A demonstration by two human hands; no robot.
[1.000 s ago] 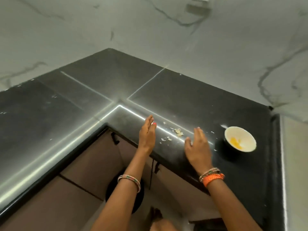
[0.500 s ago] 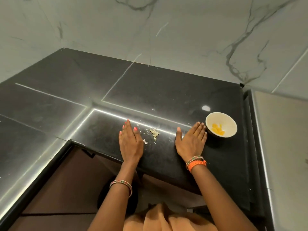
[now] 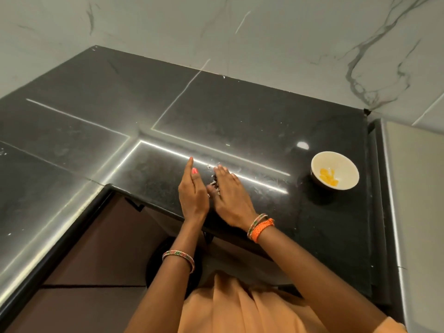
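Observation:
Pale crumbs and scraps [image 3: 214, 182] lie on the black countertop [image 3: 252, 121] near its front edge, squeezed into the narrow gap between my two hands. My left hand [image 3: 192, 191] stands on its edge with straight fingers, just left of the scraps. My right hand [image 3: 230, 195] lies flat on the counter with straight fingers, pressed against the scraps from the right. Most of the pile is hidden by the hands. A white bowl [image 3: 334, 170] with a few yellow pieces inside sits on the counter to the right, apart from both hands.
The counter is L-shaped and runs off to the left under a marble wall [image 3: 216, 27]. Brown cabinet fronts [image 3: 96, 248] and a dark round bin [image 3: 156, 267] are below the edge. A light grey surface [image 3: 418, 188] borders the counter on the right.
Both hands have slid toward each other, sweeping the scattered scraps into a tight pile between them. The left hand has turned up onto its edge. The bowl has not moved.

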